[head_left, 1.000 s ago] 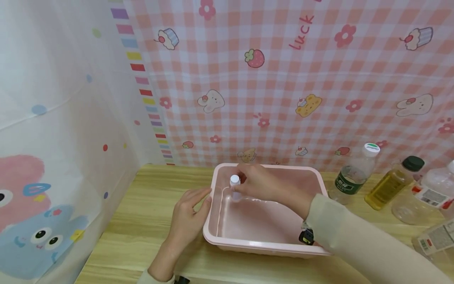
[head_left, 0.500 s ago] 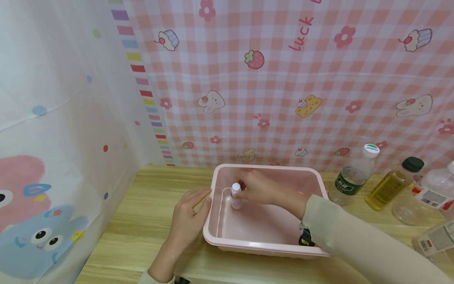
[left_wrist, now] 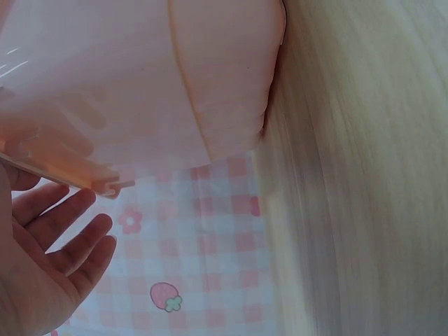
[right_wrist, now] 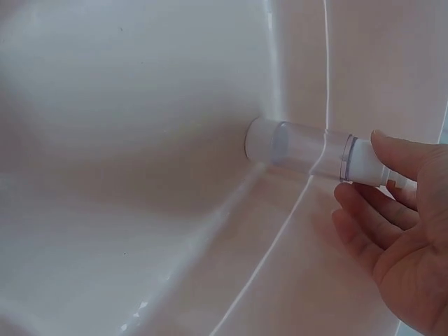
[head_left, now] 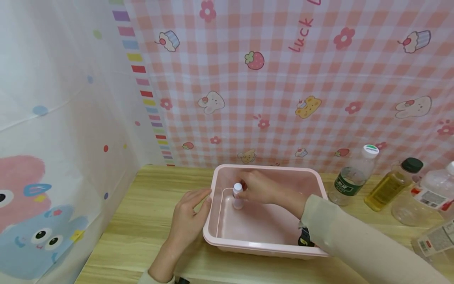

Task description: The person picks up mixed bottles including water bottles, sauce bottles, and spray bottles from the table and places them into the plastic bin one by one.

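I see a way in over the near rim of the pink plastic basin (head_left: pixel 262 246); the left hand (head_left: pixel 188 215) blocks its left side, a beige sleeve (head_left: pixel 358 230) its near right corner.

So there's a pale pink rectangular plastic tub (head_left: pixel 269 246) sitting on a light wood-grain table (head_left: pixel 142 221), and the right hand (head_left: pixel 260 187), beige sleeve and all, is reaching in. It's holding a small see-through cylindrical bottle with a white cap (head_left: pixel 238 202) — upright, near the tub's back left corner. The left hand (head_left: pixel 189 213) just touches the tub's left rim from outside. Off to the right: a clear plastic bottle with a green label (head_left: pixel 349 180), then a yellow-liquid bottle with a dark green cap (head_left: pixel 390 187). Behind everything — a pink-and-white checked cloth with cartoon prints (head_left: pixel 230 79).
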Action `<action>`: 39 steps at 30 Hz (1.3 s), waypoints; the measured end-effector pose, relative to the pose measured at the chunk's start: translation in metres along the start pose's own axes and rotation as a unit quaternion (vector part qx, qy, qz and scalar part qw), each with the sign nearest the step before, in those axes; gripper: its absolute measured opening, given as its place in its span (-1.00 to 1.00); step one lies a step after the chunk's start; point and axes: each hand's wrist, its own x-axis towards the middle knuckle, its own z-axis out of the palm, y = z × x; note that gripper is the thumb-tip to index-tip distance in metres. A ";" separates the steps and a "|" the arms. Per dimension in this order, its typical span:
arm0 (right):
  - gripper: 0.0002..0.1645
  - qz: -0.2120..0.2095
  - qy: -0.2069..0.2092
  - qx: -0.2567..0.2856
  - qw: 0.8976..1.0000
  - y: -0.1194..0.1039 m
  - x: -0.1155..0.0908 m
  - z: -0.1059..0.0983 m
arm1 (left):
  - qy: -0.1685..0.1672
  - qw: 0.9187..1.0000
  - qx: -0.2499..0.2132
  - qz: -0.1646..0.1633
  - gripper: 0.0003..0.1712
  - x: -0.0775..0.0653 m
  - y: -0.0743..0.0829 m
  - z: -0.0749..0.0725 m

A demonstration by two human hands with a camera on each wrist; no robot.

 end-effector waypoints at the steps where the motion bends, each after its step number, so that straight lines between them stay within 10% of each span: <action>1: -0.73 0.002 -0.001 0.001 1.000 0.000 0.000 0.000 | 0.000 1.000 0.000 0.000 -0.70 0.000 0.000 0.000; 20: -0.67 0.026 -0.022 0.004 0.999 -0.006 -0.002 -0.010 | -0.002 1.000 -0.005 -0.010 -0.70 0.000 0.001 0.002; 39: -0.42 -0.006 0.026 -0.070 0.997 -0.056 -0.032 -0.077 | 0.004 1.000 -0.001 0.000 -0.71 -0.001 0.000 0.003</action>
